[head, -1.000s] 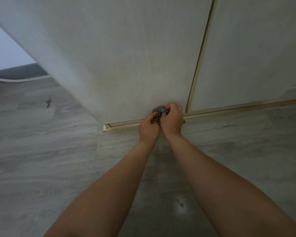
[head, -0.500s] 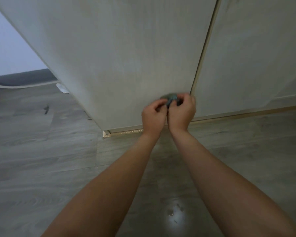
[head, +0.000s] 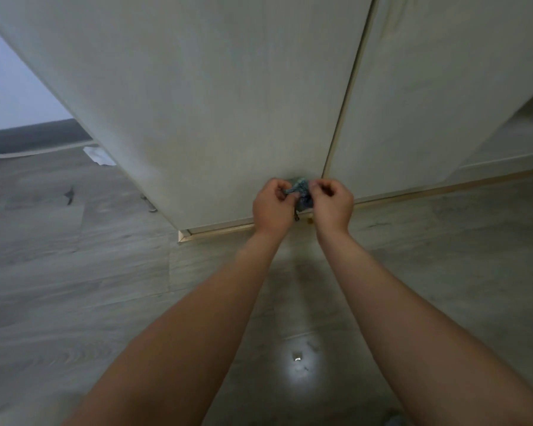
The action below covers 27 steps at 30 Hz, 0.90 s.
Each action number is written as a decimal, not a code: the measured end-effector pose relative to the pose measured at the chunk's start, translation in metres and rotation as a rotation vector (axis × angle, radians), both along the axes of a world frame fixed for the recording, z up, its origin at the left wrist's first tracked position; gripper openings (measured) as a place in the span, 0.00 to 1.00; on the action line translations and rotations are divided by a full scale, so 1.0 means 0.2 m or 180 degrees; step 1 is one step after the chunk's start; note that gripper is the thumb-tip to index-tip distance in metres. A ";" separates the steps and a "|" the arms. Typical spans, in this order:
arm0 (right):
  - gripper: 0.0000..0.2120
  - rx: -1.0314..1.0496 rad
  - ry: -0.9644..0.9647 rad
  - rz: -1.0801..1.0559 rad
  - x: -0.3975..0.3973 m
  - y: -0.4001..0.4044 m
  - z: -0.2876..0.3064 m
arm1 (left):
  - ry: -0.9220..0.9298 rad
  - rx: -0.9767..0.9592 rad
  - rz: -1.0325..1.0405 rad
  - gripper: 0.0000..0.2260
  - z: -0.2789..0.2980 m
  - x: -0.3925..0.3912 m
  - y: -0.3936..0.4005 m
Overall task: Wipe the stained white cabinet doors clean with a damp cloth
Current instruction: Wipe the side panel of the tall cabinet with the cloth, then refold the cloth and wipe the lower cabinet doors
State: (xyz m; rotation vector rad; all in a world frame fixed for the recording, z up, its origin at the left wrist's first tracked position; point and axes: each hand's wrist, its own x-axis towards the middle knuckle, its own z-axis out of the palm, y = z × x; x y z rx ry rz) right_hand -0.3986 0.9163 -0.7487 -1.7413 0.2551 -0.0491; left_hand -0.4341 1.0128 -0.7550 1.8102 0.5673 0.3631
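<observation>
Centrally, both bare hands met low against the pale, faintly streaked left cabinet door (head: 216, 96), just left of the vertical seam (head: 345, 96) that divided it from the matching right cabinet door (head: 437, 96). The left hand (head: 273, 206) and the right hand (head: 333, 204) each pinched one side of a small, crumpled blue-grey cloth (head: 300, 195), which was stretched between them; fingers (head: 279, 192) of the left hand were curled over its edge. Both grips were closed on the cloth, and neither palm lay flat on the door.

Compared with half a second earlier, the hands had drawn slightly apart, so that more of the cloth showed between them, whereas previously they had been pressed together with only a scrap visible. A full second earlier they had been held lower, nearer the light wooden base trim (head: 216, 230) beneath the seam. The change suggests that the cloth was being unfolded or refolded to present a fresh face, not rubbed on the surface.

Yellowish staining remained on the left door, left of the seam and above the hands; darker streaks marked the top of the right door. Wiping therefore appeared far from complete. Grey wood-grain flooring (head: 74, 272) extended from the trim toward the viewer.
</observation>
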 end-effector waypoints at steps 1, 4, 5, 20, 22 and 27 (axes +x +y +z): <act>0.01 0.0317 0.0223 -0.0105 0.01 -0.05 0.08 | 0.0069 -0.0265 -0.0079 0.11 0.06 0.01 0.00; 0.03 0.0720 0.0795 -0.0281 -0.02 -0.21 0.33 | 0.0356 -0.1172 -0.0343 0.12 0.33 -0.04 -0.08; 0.04 0.0663 0.1024 -0.0208 -0.04 -0.27 0.43 | 0.0457 -0.1460 -0.0418 0.11 0.45 -0.06 -0.11; 0.11 0.1501 0.1950 -0.0570 -0.24 -1.01 2.60 | 0.1541 -0.1095 -0.0608 0.10 2.78 -0.14 -0.76; 0.11 0.1648 0.1908 -0.0619 -0.21 -1.07 2.79 | 0.1382 -0.0932 -0.0548 0.08 2.94 -0.13 -0.83; 0.11 0.1266 0.1626 -0.0550 -0.15 -1.24 3.27 | 0.1302 -0.1390 -0.0918 0.12 3.43 -0.12 -1.02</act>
